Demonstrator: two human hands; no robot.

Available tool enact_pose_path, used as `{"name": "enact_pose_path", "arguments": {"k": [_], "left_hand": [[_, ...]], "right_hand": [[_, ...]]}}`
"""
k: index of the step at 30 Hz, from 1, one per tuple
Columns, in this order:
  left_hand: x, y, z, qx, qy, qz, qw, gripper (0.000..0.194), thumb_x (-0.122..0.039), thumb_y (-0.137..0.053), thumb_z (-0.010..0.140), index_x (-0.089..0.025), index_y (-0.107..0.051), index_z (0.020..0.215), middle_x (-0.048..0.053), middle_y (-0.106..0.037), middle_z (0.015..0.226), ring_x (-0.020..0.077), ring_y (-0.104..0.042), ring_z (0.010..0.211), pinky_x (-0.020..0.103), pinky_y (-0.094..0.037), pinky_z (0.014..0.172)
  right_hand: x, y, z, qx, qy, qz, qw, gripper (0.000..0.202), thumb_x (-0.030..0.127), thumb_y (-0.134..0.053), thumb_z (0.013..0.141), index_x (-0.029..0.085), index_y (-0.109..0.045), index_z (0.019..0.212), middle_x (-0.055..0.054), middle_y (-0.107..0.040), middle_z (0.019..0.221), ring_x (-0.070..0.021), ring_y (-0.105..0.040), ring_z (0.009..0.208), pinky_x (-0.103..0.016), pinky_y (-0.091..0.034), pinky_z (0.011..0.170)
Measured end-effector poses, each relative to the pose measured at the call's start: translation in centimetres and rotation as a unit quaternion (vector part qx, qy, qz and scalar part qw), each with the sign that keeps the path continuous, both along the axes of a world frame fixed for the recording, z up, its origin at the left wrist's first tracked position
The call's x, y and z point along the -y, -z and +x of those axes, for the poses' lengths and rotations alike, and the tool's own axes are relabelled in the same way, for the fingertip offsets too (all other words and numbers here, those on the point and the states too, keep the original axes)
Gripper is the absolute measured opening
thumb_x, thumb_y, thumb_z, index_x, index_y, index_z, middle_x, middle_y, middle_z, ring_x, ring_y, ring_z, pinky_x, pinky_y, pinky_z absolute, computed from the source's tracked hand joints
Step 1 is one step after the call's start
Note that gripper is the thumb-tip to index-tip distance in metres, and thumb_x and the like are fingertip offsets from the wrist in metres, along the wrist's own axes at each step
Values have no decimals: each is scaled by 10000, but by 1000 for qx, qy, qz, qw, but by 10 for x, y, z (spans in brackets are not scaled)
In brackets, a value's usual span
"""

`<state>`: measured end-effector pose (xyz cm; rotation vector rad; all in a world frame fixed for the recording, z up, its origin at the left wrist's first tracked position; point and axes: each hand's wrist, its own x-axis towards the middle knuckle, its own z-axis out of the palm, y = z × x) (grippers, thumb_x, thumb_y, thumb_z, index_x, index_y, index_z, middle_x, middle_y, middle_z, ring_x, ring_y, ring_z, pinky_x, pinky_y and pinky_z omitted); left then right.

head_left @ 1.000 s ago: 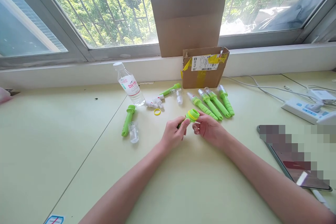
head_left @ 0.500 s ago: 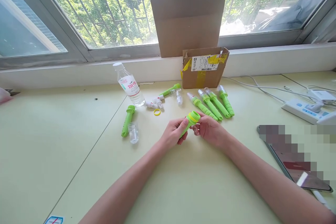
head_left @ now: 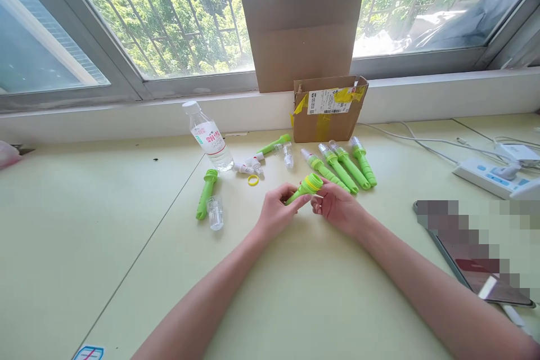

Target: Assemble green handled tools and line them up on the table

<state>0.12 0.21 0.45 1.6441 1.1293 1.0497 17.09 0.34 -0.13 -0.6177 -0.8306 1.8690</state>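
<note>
My left hand (head_left: 276, 208) is closed around a green plastic flashlight body (head_left: 304, 188), its wide threaded mouth pointing up and to the right. A yellow ring (head_left: 311, 182) sits around its neck. Close beside the mouth is my right hand (head_left: 337, 207), fingers curled inward; whatever lies in them is too small or hidden to name. Beyond the hands lies a loose yellow ring (head_left: 253, 180), near several white and clear small parts (head_left: 254, 165). To the left, another green body (head_left: 206, 194) rests against a clear ribbed cap (head_left: 215, 214).
Several green flashlights with clear tops (head_left: 340, 167) lie in a row before a cardboard box (head_left: 329, 118). A water bottle (head_left: 211, 138) stands back left. On the right are a power strip (head_left: 485, 177), cables and a phone (head_left: 472, 259).
My left hand has turned and shifted its grip on the flashlight body, its thumb moving lower towards the right hand. The body has tilted slightly flatter; the right hand has barely moved.
</note>
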Motion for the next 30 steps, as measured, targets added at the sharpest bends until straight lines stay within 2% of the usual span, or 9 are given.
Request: {"name": "enact_pose_path", "arguments": {"k": [4,8,15,20,26,30], "left_hand": [[-1,4,0,-88,-49,74,992,308,-470,-562,831,-167,-612,806,-28,-527,643,87,-443,561,224,-369,550],[2,6,1,-109,-31,106,988,326,-445,-479,885,-169,-506,713,-57,-386,568,75,-323,521,220,-294,513],[0,5,-4,-86,16,88,992,391,-452,-423,912,-179,-395,633,-51,-390,522,73,-331,486,232,-258,489],[-1,5,-6,-64,49,72,994,401,-461,-425,913,-176,-389,633,-51,-398,505,68,-338,472,232,-251,482],[0,3,-6,3,97,10,995,402,-478,-411,916,-179,-380,649,-65,-352,496,56,-327,428,223,-252,454],[2,0,-4,28,123,-37,991,378,-491,-372,922,-176,-442,726,-66,-374,531,52,-330,398,218,-265,438]], "right_hand": [[0,1,0,0,15,-10,1000,158,237,-606,796,237,-644,949,17,-580,859,-83,-491,583,-230,-412,543],[0,1,0,1,3,-5,1000,144,236,-610,786,239,-640,926,17,-570,849,-85,-480,577,-238,-409,534],[0,2,1,5,-5,-1,1000,151,222,-604,793,228,-637,941,11,-557,867,-84,-487,588,-235,-404,536],[0,2,2,9,-8,7,1000,115,213,-606,790,217,-630,903,14,-540,823,-86,-490,579,-236,-403,531],[2,0,2,10,-21,12,1000,101,226,-612,788,221,-629,888,9,-552,817,-89,-494,584,-230,-404,531],[2,-1,1,14,-37,14,999,96,254,-602,792,216,-630,876,-5,-575,807,-98,-495,595,-234,-408,540]]}}
